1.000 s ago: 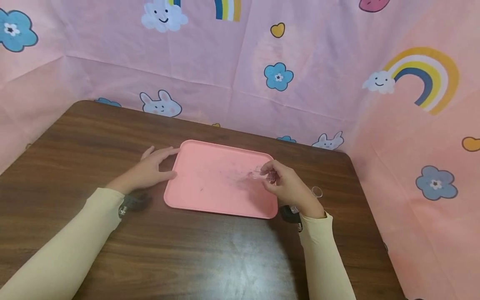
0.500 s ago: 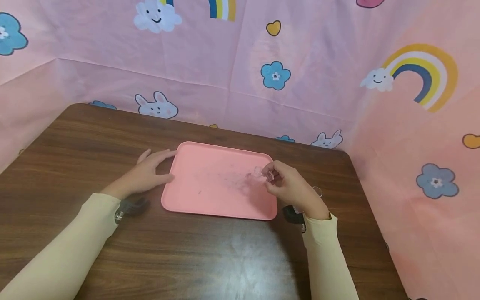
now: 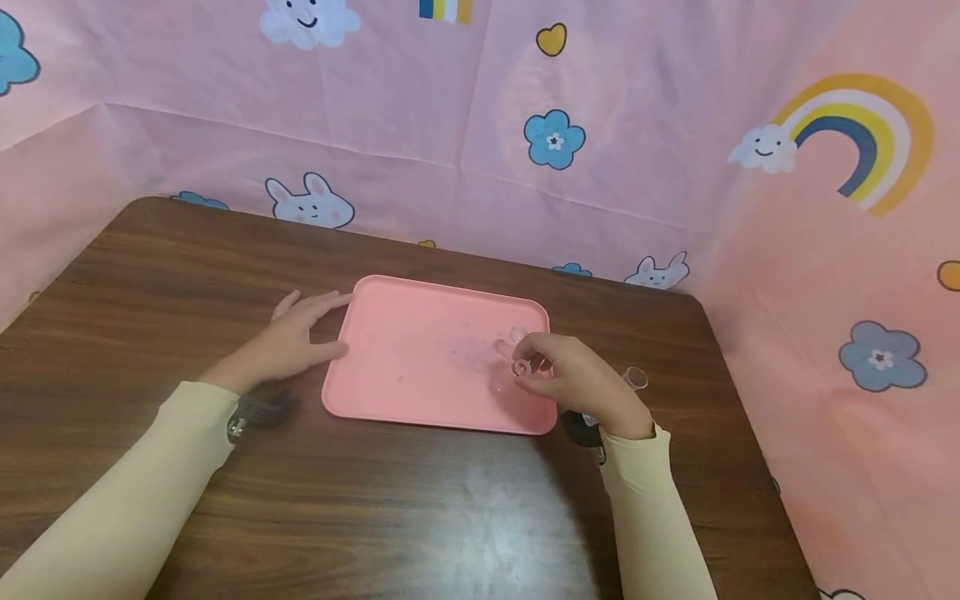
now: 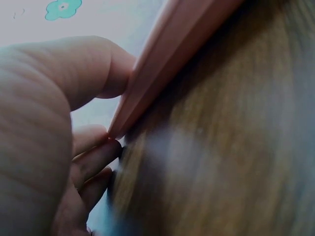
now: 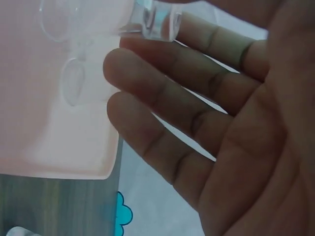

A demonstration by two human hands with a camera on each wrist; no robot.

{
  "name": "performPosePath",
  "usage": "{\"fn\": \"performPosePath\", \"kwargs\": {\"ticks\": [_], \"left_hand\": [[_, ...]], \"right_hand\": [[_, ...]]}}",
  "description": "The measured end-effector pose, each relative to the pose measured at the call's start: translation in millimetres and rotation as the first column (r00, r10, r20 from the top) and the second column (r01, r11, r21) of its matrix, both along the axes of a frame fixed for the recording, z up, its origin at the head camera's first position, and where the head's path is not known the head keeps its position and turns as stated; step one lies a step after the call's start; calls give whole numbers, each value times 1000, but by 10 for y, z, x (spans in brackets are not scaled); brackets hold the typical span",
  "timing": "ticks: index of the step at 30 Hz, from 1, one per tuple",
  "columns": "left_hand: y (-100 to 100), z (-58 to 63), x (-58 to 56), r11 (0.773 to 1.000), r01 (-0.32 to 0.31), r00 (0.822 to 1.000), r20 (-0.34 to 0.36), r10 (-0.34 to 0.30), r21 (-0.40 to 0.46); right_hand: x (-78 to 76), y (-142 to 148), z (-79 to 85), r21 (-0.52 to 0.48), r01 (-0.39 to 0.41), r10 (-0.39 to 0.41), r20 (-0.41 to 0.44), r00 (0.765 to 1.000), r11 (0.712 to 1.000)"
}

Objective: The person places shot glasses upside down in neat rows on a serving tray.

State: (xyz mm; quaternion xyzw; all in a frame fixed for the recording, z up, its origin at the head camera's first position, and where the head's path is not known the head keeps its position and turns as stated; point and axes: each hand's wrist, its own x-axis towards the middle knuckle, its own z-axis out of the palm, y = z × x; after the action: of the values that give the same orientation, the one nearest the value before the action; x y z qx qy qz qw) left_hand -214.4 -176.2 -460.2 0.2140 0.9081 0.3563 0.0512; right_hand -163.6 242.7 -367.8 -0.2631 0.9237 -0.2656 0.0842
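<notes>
A pink rectangular tray lies on the table. My left hand touches its left rim with thumb and fingertips, fingers fairly straight; the left wrist view shows the thumb against the tray's side wall. Over the tray's right part, my right hand pinches a small clear cup-like piece with a thick round end between thumb and forefinger. Its round end faces the head camera. Further clear round rims show beside it in the right wrist view; whether they are separate pieces, I cannot tell.
Another clear round-rimmed vessel stands on the brown wooden table, just right of my right wrist, partly hidden by it. Small dark specks mark the tray. A pink patterned cloth hangs behind and to the right.
My right hand has turned the clear piece from lying sideways, so its round end now faces the head camera, and has shifted slightly left. My left hand stays at the tray's rim.
</notes>
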Motion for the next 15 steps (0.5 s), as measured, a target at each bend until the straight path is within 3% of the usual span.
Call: {"fn": "performPosePath", "kwargs": {"ticks": [9,15], "left_hand": [[-1,18,-7,1000,-3,1000,5,3,-10],[-4,7,-8,1000,7,1000,8,-7,-4]], "right_hand": [[-38,-37,-114,73,-30,30,2,1000,997],[-33,67,-2,50,6,-9,56,998,999]]}}
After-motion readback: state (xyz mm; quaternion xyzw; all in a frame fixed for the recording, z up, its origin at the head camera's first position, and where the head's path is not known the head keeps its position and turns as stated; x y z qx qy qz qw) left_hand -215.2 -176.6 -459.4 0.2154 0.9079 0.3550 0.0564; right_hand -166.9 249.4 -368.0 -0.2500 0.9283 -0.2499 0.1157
